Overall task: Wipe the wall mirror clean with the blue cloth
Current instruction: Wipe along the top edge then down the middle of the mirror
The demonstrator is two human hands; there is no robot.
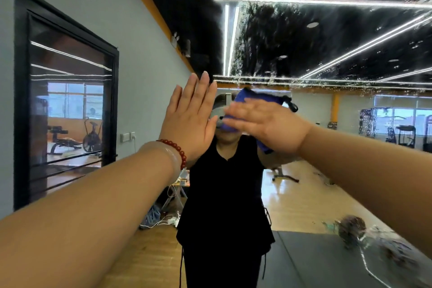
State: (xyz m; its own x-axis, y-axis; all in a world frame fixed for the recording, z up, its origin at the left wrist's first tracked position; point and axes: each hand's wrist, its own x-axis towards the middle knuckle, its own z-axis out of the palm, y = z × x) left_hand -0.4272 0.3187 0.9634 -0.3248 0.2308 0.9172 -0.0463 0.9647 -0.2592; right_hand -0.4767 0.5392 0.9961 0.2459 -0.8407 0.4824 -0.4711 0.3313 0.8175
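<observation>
The wall mirror [327, 40] fills the view ahead, with water droplets and streaks across its upper part. It reflects a person in black clothes. My right hand [266, 121] lies flat on the blue cloth [257, 97] and presses it against the glass at head height; the hand looks blurred. A second bit of the cloth shows below my right wrist. My left hand [191, 114] is spread flat, fingers pointing up, against the glass just left of the cloth and holds nothing. A red bead bracelet [177, 149] is on my left wrist.
On the grey left wall are a dark-framed glass door [65, 100] and a wall switch [127, 137]. The mirror reflects a wooden floor, a grey mat [311, 262], gym machines at the far right and cables on the floor. A smeared wet patch [353, 229] sits low right on the glass.
</observation>
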